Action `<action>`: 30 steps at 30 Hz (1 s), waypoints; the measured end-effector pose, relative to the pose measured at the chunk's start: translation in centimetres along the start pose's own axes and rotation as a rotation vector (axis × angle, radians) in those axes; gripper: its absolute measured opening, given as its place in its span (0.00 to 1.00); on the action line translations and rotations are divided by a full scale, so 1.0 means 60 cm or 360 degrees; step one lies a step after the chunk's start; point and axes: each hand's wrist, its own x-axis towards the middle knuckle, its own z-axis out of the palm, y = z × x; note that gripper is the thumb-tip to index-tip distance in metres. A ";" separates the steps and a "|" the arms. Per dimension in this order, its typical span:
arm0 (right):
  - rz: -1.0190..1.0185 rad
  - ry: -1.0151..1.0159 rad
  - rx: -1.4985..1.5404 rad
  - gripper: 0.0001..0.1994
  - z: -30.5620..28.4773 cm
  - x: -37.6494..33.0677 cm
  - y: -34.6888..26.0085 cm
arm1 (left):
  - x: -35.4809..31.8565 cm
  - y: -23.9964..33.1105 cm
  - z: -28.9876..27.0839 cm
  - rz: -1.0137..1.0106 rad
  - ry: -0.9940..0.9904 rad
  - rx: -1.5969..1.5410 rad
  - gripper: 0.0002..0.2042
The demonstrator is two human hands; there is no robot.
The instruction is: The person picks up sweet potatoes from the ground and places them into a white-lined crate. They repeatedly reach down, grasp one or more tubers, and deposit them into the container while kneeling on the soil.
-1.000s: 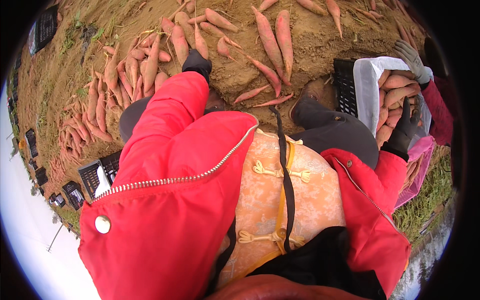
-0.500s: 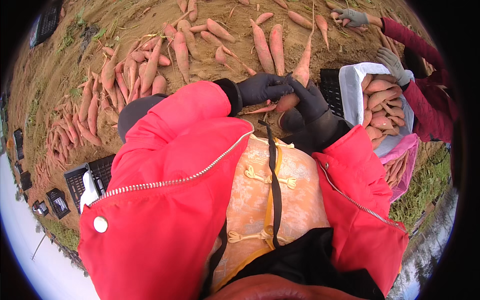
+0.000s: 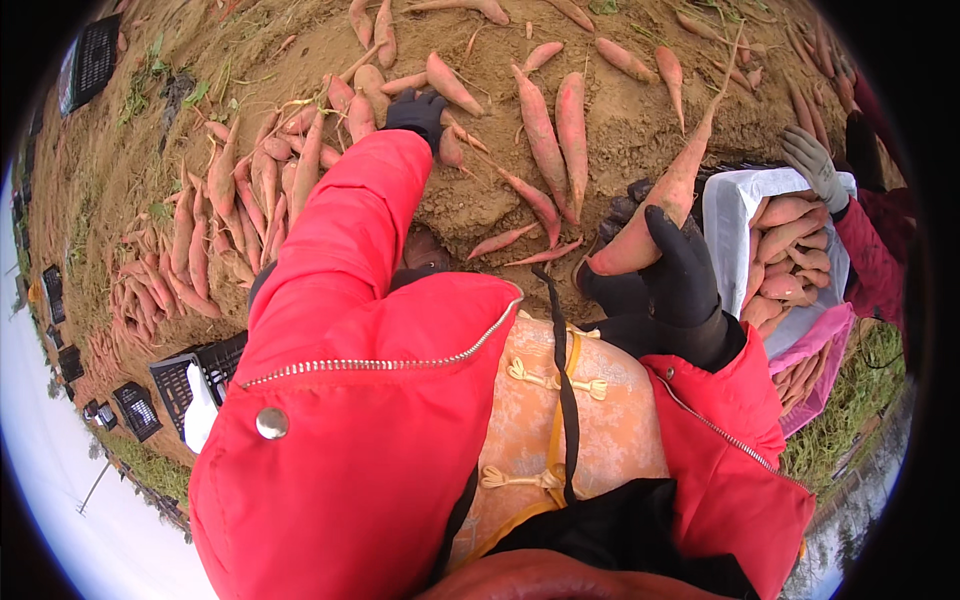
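My right hand (image 3: 682,275), in a black glove, is closed around the thick lower end of a large sweet potato (image 3: 662,205). Its long thin root points up and away. My left hand (image 3: 418,115), also black-gloved, reaches out over the soil with its fingers partly spread. Nothing shows in its grasp, though its underside is hidden. Close by it lie a plump sweet potato (image 3: 453,85) and a smaller one (image 3: 451,150). Between my hands, several long sweet potatoes (image 3: 543,135) rest on the ground.
At right stands a crate with a white liner (image 3: 725,215) holding sweet potatoes, beside a pink bag (image 3: 828,355). A co-worker's grey-gloved hand (image 3: 813,165) touches the liner's far side. A big heap of sweet potatoes (image 3: 190,235) spreads left. Black crates (image 3: 175,385) stand behind it.
My hands were together at the sweet potato's lower end. The left has let go and moved out to the far left; the right has carried the sweet potato right. A co-worker's other hand has left its place.
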 end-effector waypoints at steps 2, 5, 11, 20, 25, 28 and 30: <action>0.0056 0.0048 -0.0089 0.13 0.002 0.005 -0.009 | 0.025 0.000 -0.020 0.0129 -0.0480 0.0207 0.11; 0.0061 0.0081 -0.0060 0.14 -0.006 0.017 -0.020 | 0.064 0.020 -0.050 0.0186 -0.0942 0.0512 0.13; -0.0193 0.0059 -0.0677 0.17 -0.035 0.014 -0.019 | 0.029 -0.038 -0.151 0.2887 0.1322 0.5151 0.23; -0.0721 -0.0304 -0.0877 0.28 -0.021 0.045 0.028 | -0.073 0.209 -0.299 0.1313 0.1482 0.5644 0.21; -0.1233 -0.0214 -0.1562 0.48 -0.044 0.037 0.056 | -0.098 0.333 -0.346 0.0715 0.1890 0.5522 0.18; -0.1144 0.0047 -0.1595 0.47 -0.056 -0.021 0.069 | -0.118 0.357 -0.353 0.0534 0.1868 0.5504 0.21; -0.0989 -0.0070 -0.1525 0.46 -0.059 -0.048 0.067 | -0.129 0.359 -0.353 0.0853 0.1992 0.5499 0.23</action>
